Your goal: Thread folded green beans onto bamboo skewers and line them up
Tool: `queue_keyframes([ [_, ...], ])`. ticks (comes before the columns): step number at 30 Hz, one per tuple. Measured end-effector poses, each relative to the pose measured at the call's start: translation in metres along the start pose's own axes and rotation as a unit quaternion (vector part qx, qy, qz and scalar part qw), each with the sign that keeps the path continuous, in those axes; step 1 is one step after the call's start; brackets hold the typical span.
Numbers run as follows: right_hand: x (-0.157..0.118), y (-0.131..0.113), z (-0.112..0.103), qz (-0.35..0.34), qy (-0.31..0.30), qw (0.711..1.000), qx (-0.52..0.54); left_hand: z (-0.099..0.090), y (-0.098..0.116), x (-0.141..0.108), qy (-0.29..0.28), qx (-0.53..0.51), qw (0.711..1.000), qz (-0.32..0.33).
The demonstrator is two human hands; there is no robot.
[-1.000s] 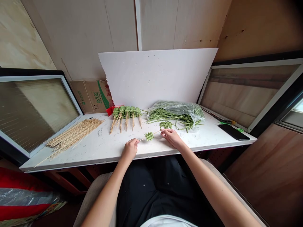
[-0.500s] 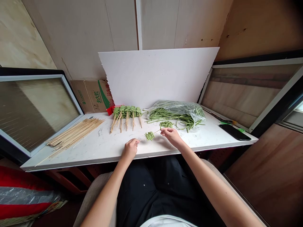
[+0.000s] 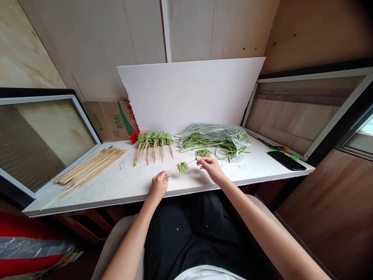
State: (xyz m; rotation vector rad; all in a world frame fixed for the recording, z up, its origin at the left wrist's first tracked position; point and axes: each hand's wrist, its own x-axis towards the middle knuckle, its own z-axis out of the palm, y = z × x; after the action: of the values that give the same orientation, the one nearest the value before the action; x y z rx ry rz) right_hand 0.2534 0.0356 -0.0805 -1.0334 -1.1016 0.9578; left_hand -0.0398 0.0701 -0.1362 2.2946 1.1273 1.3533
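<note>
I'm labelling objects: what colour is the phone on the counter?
The phone is black, clearest in the head view.

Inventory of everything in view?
counter: one, white, centre
held skewer: one, green-loaded, between hands
bare skewers: many, tan, counter left
loaded skewers: several, green, counter back
bagged beans: many, green, rear right
cut pieces: many, green, before beans
phone: one, black, counter right
green objects: count unclear, by phone
board: one, white, behind
carton: one, brown, back left
panels: two, dark-framed, sides
bag: one, red-silver, lower left
left hand, right hand: two, on skewer
</note>
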Motion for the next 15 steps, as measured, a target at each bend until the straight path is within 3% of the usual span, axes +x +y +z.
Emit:
queue_keyframes([
  [15, -0.012, 0.002, 0.017, -0.053, 0.063, 0.996, -0.04, 0.001, 0.002, 0.001, 0.002, -0.026, 1.0, -0.01],
])
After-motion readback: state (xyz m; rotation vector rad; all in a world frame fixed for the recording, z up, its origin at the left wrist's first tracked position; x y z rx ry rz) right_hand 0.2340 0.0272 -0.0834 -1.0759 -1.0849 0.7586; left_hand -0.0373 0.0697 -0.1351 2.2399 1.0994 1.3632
